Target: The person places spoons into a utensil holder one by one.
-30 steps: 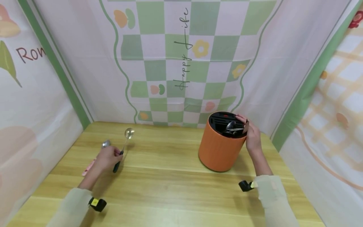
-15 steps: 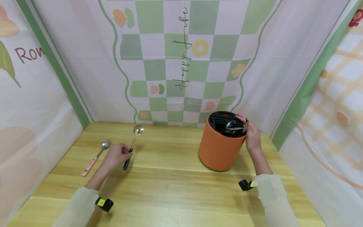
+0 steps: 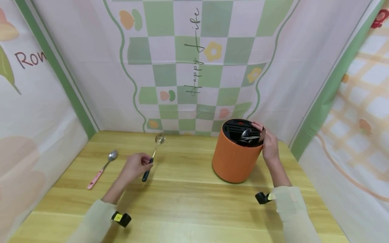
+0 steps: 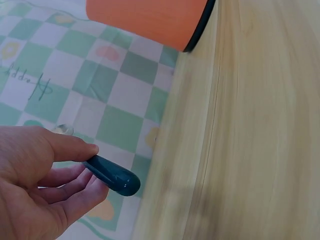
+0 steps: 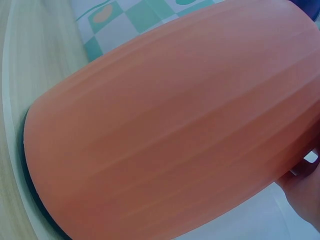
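My left hand pinches a round-bowled metal spoon by its dark green handle, bowl pointing away from me. The left wrist view shows the thumb on top of the handle and the fingers beneath. An orange utensil holder with a black slotted top stands at the right of the table. At its right side, my right hand holds the rim, fingers reaching over the edge. Several metal utensils sit in the holder's opening. In the right wrist view, the holder's wall hides most of that hand.
A spoon with a pink handle lies on the wooden table at the left. Behind the table hangs a green-and-white checked cloth, with printed cloths at both sides.
My left hand has carried the green-handled spoon rightward, away from the pink-handled spoon, which is now fully visible. The right hand and the holder stay where they were.
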The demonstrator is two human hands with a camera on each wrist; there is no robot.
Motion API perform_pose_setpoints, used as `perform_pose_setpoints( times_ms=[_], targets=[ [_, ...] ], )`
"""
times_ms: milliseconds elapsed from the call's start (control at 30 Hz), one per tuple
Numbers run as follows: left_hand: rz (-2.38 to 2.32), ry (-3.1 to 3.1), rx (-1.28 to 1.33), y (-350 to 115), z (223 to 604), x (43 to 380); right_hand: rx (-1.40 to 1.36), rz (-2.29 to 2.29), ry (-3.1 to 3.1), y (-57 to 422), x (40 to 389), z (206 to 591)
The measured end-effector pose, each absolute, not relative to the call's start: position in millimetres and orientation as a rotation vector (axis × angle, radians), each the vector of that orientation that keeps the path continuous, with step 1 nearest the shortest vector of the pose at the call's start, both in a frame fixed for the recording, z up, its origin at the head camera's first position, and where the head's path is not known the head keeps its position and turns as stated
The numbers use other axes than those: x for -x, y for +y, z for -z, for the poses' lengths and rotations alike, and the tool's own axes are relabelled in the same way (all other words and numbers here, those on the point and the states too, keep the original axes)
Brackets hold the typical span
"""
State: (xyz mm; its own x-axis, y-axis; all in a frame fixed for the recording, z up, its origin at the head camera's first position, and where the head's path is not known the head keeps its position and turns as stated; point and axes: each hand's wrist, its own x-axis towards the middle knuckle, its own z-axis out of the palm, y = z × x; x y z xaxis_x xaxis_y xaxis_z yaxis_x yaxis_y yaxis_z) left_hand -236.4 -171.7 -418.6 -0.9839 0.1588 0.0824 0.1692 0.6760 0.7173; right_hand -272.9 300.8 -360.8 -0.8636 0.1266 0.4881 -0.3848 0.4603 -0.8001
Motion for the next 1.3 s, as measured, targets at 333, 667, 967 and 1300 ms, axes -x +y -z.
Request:
perform_pose_setpoints(
  times_ms=[333, 667, 967, 1300],
  targets=[
    [1.192, -2.815, 0.370, -155, 420, 237, -0.198, -1.413, -2.232, 304, 273, 363],
    [1.241, -2.745, 0.403, -134, 415, 238, -0.186, -1.392, -2.254, 306, 274, 365],
    [1.293, -2.720, 0.413, -117, 407, 240, -0.202, -1.380, -2.246, 304, 275, 363],
    [1.322, -2.670, 0.429, -98, 396, 245, -0.212, -1.390, -2.242, 303, 277, 363]
  ],
)
